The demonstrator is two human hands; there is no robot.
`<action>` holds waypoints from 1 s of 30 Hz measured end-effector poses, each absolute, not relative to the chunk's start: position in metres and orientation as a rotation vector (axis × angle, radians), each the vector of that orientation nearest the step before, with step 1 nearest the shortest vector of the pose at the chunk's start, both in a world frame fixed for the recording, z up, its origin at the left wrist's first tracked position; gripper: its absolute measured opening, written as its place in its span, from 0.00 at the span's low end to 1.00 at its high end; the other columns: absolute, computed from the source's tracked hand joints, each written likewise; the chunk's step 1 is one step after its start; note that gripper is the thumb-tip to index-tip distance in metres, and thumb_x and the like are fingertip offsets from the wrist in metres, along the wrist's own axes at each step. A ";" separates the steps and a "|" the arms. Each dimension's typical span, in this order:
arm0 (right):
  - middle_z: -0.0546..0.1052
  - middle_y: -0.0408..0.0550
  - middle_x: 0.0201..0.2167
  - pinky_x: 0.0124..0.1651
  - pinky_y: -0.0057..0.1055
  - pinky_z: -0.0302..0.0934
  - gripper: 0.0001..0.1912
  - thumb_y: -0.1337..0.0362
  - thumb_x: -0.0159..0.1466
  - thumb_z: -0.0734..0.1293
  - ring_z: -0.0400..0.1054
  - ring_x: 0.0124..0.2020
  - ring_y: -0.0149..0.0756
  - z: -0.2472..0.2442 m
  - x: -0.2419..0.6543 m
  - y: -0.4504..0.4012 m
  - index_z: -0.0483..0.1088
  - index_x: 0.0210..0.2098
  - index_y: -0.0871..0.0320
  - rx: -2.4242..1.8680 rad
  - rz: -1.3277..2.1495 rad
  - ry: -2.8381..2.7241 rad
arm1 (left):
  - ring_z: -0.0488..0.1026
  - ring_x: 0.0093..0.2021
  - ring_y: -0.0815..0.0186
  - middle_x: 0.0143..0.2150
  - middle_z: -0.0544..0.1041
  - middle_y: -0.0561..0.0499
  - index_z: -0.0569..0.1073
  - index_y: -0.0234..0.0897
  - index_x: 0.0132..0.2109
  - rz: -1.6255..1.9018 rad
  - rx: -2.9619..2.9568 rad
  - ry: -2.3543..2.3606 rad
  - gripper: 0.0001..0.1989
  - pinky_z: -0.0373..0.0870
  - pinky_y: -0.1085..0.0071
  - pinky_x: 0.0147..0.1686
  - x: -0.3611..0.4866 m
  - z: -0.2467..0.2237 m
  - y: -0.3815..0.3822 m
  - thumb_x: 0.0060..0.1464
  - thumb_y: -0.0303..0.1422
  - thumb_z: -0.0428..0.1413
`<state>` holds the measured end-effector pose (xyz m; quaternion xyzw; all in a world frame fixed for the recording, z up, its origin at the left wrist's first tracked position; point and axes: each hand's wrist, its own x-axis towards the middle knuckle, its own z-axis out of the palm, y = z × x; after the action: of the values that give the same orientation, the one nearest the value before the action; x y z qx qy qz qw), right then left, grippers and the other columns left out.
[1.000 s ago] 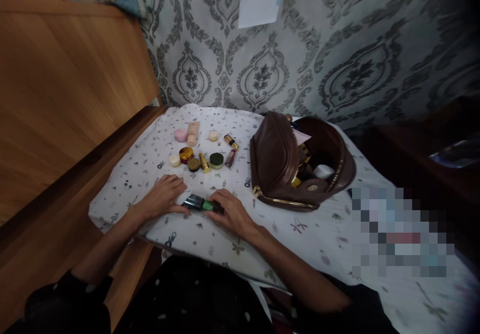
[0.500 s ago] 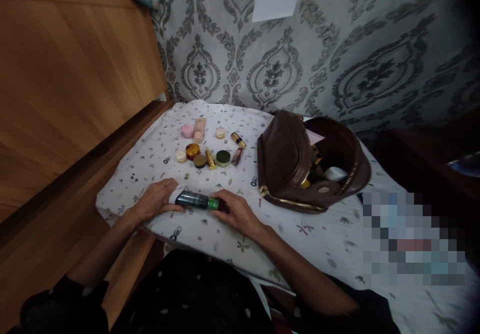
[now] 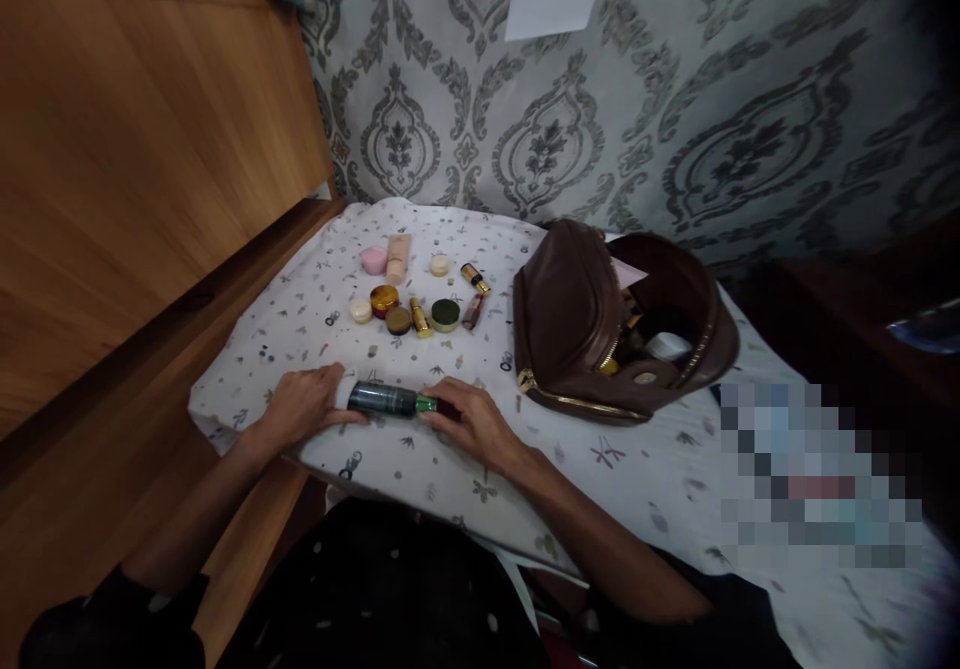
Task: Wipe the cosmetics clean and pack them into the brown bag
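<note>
A dark green see-through bottle [image 3: 381,399] lies level across the front of the cloth, between my two hands. My left hand [image 3: 304,406] is closed around its white end. My right hand [image 3: 472,419] pinches the bright green piece [image 3: 426,404] at the other end; a dark part beside it is mostly hidden by my fingers. Just beyond lie a dark green-lidded jar [image 3: 445,315], a small gold bottle [image 3: 420,319], a gold-lidded jar [image 3: 385,301], a brown-lidded jar [image 3: 399,322] and a small cream jar [image 3: 361,311].
Farther back are a pink jar [image 3: 374,261], a beige tube [image 3: 399,259], a cream jar [image 3: 440,265], a black-and-gold tube [image 3: 475,278] and a dark reddish tube [image 3: 473,311]. An unzipped brown bag [image 3: 566,319] holds more items on the right. A wooden panel [image 3: 165,119] borders the left.
The bottle and both hands have shifted very slightly left, and the bottle lies a little more level. The whole view has moved a touch. Both hands keep their hold.
</note>
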<state>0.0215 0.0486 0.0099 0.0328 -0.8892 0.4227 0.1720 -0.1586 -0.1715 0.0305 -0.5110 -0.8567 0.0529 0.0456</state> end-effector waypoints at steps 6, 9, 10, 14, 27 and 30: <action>0.77 0.47 0.34 0.36 0.28 0.64 0.09 0.63 0.64 0.69 0.71 0.32 0.34 0.004 0.021 0.050 0.75 0.43 0.57 0.090 1.177 -2.518 | 0.71 0.39 0.53 0.35 0.74 0.43 0.66 0.38 0.38 0.069 -1.693 -2.352 0.30 0.64 0.63 0.34 -0.150 0.037 -0.169 0.54 0.63 0.44; 0.78 0.47 0.34 0.36 0.28 0.64 0.09 0.63 0.63 0.69 0.72 0.33 0.35 0.000 0.020 0.050 0.75 0.43 0.56 0.081 1.156 -2.522 | 0.67 0.39 0.54 0.35 0.72 0.45 0.67 0.38 0.38 -0.016 -1.824 -2.236 0.30 0.63 0.61 0.38 -0.142 0.040 -0.156 0.57 0.61 0.41; 0.78 0.47 0.34 0.37 0.29 0.65 0.10 0.63 0.63 0.70 0.71 0.33 0.35 0.000 0.019 0.050 0.75 0.44 0.56 0.079 1.154 -2.521 | 0.66 0.39 0.55 0.35 0.72 0.45 0.68 0.37 0.39 -0.027 -1.856 -2.208 0.30 0.62 0.60 0.39 -0.138 0.040 -0.151 0.58 0.60 0.40; 0.76 0.46 0.33 0.36 0.28 0.64 0.09 0.64 0.62 0.70 0.70 0.32 0.34 0.000 0.019 0.048 0.75 0.43 0.57 0.087 1.138 -2.516 | 0.65 0.40 0.56 0.37 0.72 0.45 0.69 0.35 0.41 0.002 -1.968 -2.121 0.30 0.60 0.61 0.39 -0.122 0.041 -0.129 0.61 0.57 0.38; 0.74 0.44 0.32 0.36 0.28 0.63 0.08 0.67 0.62 0.70 0.68 0.32 0.33 0.003 0.025 0.045 0.72 0.41 0.57 0.153 1.016 -2.548 | 0.70 0.40 0.56 0.40 0.73 0.46 0.66 0.37 0.43 -0.008 -2.160 -2.208 0.24 0.65 0.62 0.38 -0.121 0.046 -0.114 0.60 0.56 0.47; 0.75 0.46 0.34 0.37 0.29 0.64 0.09 0.65 0.62 0.70 0.69 0.34 0.34 0.003 0.025 0.046 0.72 0.43 0.57 0.173 0.995 -2.559 | 0.71 0.39 0.57 0.39 0.74 0.46 0.66 0.37 0.42 0.000 -2.138 -2.266 0.25 0.66 0.64 0.36 -0.136 0.048 -0.130 0.58 0.57 0.48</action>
<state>0.0252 0.0460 0.0027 0.0616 -0.9125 0.3547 0.1942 -0.1363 -0.1302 0.0476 -0.6862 -0.7273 0.0000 0.0128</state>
